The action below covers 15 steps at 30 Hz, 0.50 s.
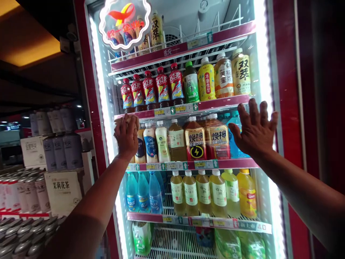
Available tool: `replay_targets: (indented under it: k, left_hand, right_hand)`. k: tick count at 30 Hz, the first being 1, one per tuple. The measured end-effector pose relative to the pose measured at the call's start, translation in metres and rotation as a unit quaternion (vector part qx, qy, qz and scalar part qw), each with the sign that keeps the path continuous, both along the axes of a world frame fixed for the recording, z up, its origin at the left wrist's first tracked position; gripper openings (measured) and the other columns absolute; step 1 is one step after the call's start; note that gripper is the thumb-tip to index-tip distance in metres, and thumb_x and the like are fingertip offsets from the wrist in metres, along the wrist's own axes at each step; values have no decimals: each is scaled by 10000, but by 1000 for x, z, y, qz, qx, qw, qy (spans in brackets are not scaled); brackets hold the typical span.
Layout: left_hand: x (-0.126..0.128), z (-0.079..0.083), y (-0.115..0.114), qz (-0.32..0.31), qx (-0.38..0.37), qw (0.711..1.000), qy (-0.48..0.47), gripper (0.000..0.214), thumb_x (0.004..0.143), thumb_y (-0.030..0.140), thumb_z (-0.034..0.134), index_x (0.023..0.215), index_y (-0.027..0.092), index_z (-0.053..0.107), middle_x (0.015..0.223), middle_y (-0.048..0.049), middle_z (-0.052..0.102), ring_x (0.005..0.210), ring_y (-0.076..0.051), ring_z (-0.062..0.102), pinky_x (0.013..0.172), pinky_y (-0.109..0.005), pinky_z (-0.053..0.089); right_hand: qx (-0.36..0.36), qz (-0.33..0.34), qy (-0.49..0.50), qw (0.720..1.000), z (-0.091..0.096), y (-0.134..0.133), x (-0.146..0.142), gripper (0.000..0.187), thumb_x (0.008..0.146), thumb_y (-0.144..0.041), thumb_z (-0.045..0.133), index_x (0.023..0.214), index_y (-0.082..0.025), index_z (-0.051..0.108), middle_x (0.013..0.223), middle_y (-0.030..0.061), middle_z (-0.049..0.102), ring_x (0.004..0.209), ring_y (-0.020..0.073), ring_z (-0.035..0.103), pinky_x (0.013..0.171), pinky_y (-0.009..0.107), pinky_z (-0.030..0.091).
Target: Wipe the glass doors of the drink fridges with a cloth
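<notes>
My left hand (126, 138) presses a crumpled tan cloth (136, 122) against the glass door (172, 216) of a lit drinks cooler, near its left light strip. The fingers are bent over the cloth, and most of it is hidden beneath them. My right hand (254, 129) is spread out with the palm toward the glass near the right light strip, holding nothing. It looks to be touching the door. Behind the glass, between both hands, stand large red-and-gold drink bottles (196, 142) and a white-capped green-and-white bottle (162, 142).
Red-labelled tea bottles (148, 88) fill part of a higher shelf. Below are blue bottles (143, 194) and pale green ones (191, 194). The cooler's red frame (287, 90) borders the door. At left, silver-lidded cans (24, 233) and a white carton (63, 190) are stacked.
</notes>
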<state>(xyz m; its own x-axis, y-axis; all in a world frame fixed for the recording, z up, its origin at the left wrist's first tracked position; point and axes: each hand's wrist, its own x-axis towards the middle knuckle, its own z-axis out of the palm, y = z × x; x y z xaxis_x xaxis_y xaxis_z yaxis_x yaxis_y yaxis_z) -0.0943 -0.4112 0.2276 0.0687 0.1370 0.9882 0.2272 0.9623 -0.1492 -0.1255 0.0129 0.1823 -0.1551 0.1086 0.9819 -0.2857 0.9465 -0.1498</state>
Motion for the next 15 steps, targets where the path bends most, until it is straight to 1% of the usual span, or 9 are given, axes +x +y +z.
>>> replay_targets:
  k: [2, 4, 5, 8, 10, 11, 13, 15]
  left_hand:
    - [-1, 4, 3, -10, 24, 1000, 13, 484, 1043, 361, 392, 1483, 246, 557, 1635, -130, 442, 1498, -329, 382, 1232, -618, 296]
    - [-3, 4, 11, -18, 36, 999, 20, 485, 1048, 366, 379, 1483, 241, 554, 1641, -127, 432, 1514, -329, 371, 1235, -610, 304]
    - [-3, 2, 16, -22, 25, 999, 15, 487, 1052, 370, 368, 1478, 228, 559, 1643, -121, 430, 1516, -330, 372, 1237, -598, 310]
    - [-3, 1, 27, -27, -41, 999, -13, 489, 1061, 378, 341, 1449, 214, 589, 1636, -72, 448, 1508, -323, 388, 1250, -553, 316]
    - [-4, 6, 28, -29, -77, 996, -16, 478, 1052, 376, 373, 1460, 235, 577, 1627, -80, 465, 1505, -303, 397, 1254, -549, 317]
    - [-4, 10, 28, -31, -84, 996, -19, 482, 1046, 369, 388, 1480, 243, 556, 1638, -90, 449, 1513, -299, 392, 1258, -551, 309]
    - [-6, 13, 30, -37, -48, 998, 3, 477, 1046, 350, 386, 1485, 266, 552, 1649, -89, 431, 1523, -301, 373, 1266, -553, 286]
    - [-8, 11, 39, -41, -25, 999, 17, 475, 1047, 336, 383, 1483, 265, 558, 1658, -89, 414, 1527, -310, 356, 1263, -563, 284]
  right_hand:
    - [0, -4, 2, 1000, 0, 0, 1, 685, 1062, -560, 282, 1659, -225, 283, 1758, 113, 159, 1635, 317, 40, 1299, 608, 58]
    - [0, -3, 0, 1000, 0, 0, 1, 680, 1064, -555, 282, 1659, -224, 281, 1758, 115, 155, 1635, 320, 34, 1296, 621, 61]
    - [1, -1, -2, 1000, 0, 1, 1, 678, 1064, -548, 289, 1660, -225, 275, 1759, 116, 148, 1635, 322, 29, 1294, 626, 62]
    - [7, 4, -5, 1000, 0, 4, -2, 676, 1059, -522, 327, 1664, -228, 260, 1761, 118, 133, 1632, 339, 28, 1284, 646, 71]
    - [13, 6, -4, 1000, 0, 6, -6, 687, 1049, -518, 345, 1669, -240, 240, 1761, 116, 141, 1628, 361, 46, 1269, 681, 85]
    - [15, 5, -3, 1000, 0, 7, -8, 696, 1044, -522, 350, 1672, -248, 225, 1761, 113, 146, 1625, 372, 56, 1259, 699, 93]
    - [21, -1, -3, 1000, 0, 9, -11, 714, 1039, -531, 350, 1679, -259, 191, 1762, 108, 145, 1622, 383, 69, 1246, 719, 108]
    - [23, -10, -2, 1000, 0, 10, -12, 717, 1042, -536, 332, 1684, -260, 171, 1764, 105, 135, 1620, 385, 75, 1242, 719, 121]
